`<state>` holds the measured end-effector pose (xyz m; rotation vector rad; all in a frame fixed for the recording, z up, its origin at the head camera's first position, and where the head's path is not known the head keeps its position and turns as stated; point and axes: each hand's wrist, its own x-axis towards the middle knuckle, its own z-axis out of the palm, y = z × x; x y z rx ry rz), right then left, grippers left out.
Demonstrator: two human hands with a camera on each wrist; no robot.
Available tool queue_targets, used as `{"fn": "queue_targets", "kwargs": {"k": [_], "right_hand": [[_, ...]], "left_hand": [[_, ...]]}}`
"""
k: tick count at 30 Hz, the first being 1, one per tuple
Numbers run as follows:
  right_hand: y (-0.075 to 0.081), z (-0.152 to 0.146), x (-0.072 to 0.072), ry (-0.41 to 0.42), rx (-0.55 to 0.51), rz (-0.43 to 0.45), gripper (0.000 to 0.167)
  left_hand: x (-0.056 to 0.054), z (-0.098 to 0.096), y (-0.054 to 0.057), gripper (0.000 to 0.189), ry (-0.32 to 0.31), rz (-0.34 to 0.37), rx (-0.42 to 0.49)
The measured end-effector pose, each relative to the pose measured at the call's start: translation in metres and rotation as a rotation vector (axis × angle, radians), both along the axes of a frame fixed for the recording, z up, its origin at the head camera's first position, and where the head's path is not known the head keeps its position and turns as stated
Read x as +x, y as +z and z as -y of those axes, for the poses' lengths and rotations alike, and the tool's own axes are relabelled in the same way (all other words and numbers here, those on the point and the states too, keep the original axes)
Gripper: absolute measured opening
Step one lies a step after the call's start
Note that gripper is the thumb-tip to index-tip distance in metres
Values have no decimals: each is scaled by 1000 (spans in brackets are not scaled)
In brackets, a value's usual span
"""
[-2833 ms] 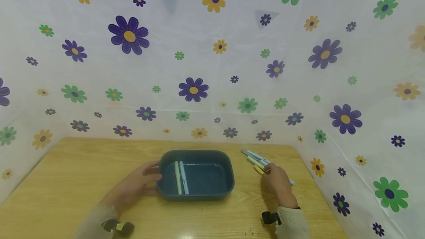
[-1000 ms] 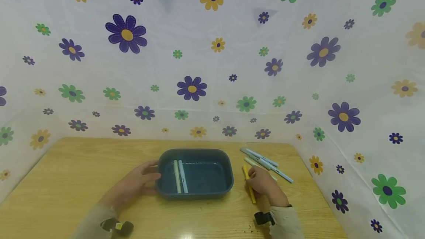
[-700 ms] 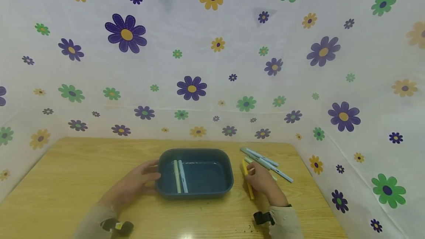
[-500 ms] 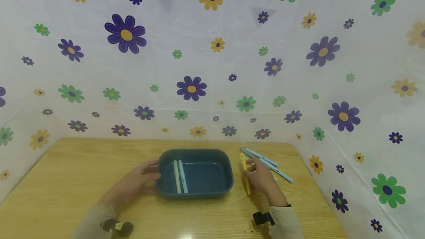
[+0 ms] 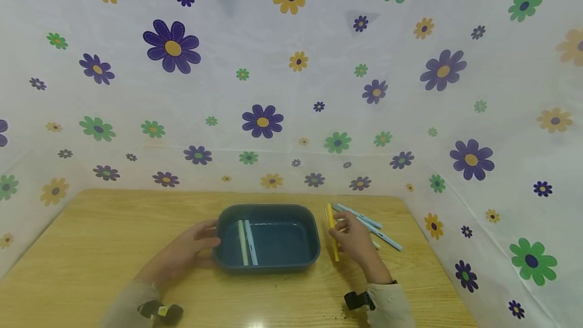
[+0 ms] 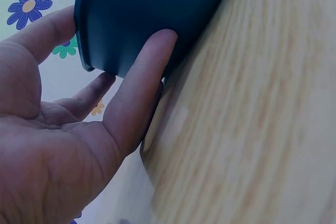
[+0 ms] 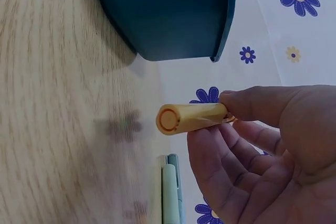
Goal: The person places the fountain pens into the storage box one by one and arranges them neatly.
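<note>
My right hand (image 5: pixel 354 237) pinches a yellow pen (image 7: pixel 197 117) between thumb and fingers, its round end facing the right wrist camera. In the head view the pen stands between the bin and the loose pens. A dark blue-green bin (image 5: pixel 282 269) rests on the table, holding a pale green pen (image 5: pixel 243 243) and a light blue pen (image 5: pixel 251 243) side by side at its left. Against the bin's left wall lies my left hand (image 5: pixel 193 247). Its thumb and fingers (image 6: pixel 144 72) are spread nearly straight along the wall in the left wrist view.
Several light blue and pale green pens (image 5: pixel 384 239) lie criss-crossed on the wooden table (image 5: pixel 136 227), right of the bin and partly behind the right hand. A white flowered sheet (image 5: pixel 218 90) hangs at the back and sides.
The right hand reached into the loose pens, drew out the yellow pen, and has carried it left towards the bin, turning it more upright in the head view. The left hand has stayed at the bin.
</note>
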<state>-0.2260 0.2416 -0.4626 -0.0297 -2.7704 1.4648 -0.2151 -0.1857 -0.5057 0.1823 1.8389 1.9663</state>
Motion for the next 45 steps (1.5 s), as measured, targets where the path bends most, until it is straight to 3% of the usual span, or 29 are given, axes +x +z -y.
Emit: {"fn": "queue_targets", "kwargs": {"k": [13,32,45], "right_hand": [[5,2,-1,-34,-80,-102,41],[13,6,-1,-29,-230,-136,38],[15,8,0,-45,-206,-156,40]], "left_hand": [[0,-1,0,70,15,5,-8],[0,1,-1,71,-3,-14,-15],[-1,0,-1,71,3,-9,-12]]}}
